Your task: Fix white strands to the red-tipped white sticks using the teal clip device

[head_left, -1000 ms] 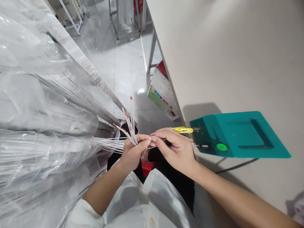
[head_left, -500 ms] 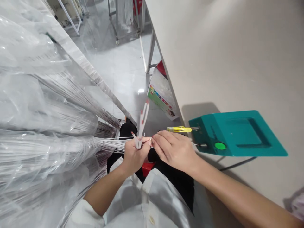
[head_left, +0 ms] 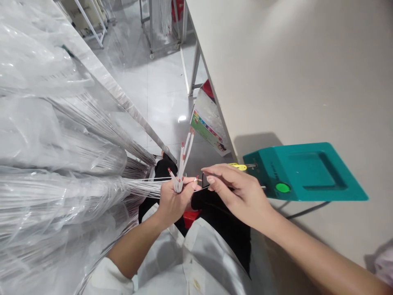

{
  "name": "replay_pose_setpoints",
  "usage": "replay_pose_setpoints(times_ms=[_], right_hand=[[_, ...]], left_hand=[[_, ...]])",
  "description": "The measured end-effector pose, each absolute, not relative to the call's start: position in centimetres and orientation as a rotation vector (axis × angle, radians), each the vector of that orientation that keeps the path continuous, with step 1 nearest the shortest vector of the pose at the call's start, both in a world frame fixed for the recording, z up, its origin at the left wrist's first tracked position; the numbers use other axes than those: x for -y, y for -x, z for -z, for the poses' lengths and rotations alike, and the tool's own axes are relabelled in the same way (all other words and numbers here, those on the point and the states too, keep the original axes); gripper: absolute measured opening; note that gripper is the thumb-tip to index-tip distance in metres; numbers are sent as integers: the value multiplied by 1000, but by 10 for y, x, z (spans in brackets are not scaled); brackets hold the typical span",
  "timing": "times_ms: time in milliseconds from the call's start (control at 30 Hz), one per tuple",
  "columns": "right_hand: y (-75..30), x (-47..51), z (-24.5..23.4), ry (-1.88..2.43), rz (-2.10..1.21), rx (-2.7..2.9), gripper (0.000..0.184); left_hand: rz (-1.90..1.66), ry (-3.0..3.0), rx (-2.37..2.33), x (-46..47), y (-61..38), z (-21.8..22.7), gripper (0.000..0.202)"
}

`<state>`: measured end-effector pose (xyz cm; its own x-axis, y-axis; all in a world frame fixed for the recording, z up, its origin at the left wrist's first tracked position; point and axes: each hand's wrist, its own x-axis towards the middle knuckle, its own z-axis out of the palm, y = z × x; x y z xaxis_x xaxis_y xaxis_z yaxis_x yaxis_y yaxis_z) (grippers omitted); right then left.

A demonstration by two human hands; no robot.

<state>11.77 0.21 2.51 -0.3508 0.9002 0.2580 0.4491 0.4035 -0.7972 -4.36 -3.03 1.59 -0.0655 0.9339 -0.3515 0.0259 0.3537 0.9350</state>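
Note:
My left hand (head_left: 176,203) is closed around several thin white wires (head_left: 183,157) with red tips, which stick up from the grip. One wire end pokes out past its thumb and forefinger towards the right. Just to the right, my right hand (head_left: 238,188) is held with thumb and forefinger apart, and nothing shows clearly between them. Beyond that hand, a teal device (head_left: 307,172) with a green button (head_left: 283,188) sits at the table edge. A yellow clip-like part (head_left: 239,166) on its left side is partly hidden by my right hand.
Thick bundles of white wires in clear plastic (head_left: 61,196) hang along the left, by a plastic-wrapped rail (head_left: 123,98). A beige table (head_left: 291,82) fills the right side. Below its edge stands a printed carton (head_left: 210,119). A dark cable (head_left: 310,210) runs from the device.
My right hand has drawn back to the right from my left fingertips, and its fingers have spread. My left hand stays in place with the wires.

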Motion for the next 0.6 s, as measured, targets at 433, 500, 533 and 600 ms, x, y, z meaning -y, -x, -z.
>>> replay_pose_setpoints(times_ms=[433, 500, 533, 600], right_hand=[[-90, 4, -15, 1085, -1158, 1562, 11], [-88, 6, -13, 1152, -1347, 1382, 15], [-87, 7, -13, 1184, -1426, 1321, 18], [-88, 10, -13, 1228, -1506, 1279, 21]], left_hand=[[-1064, -811, -1288, 32, 48, -8, 16], [-1097, -781, -1228, 33, 50, -4, 16], [-1107, -770, -1211, 33, 51, -3, 16], [-1115, -761, -1208, 33, 52, -3, 16]])
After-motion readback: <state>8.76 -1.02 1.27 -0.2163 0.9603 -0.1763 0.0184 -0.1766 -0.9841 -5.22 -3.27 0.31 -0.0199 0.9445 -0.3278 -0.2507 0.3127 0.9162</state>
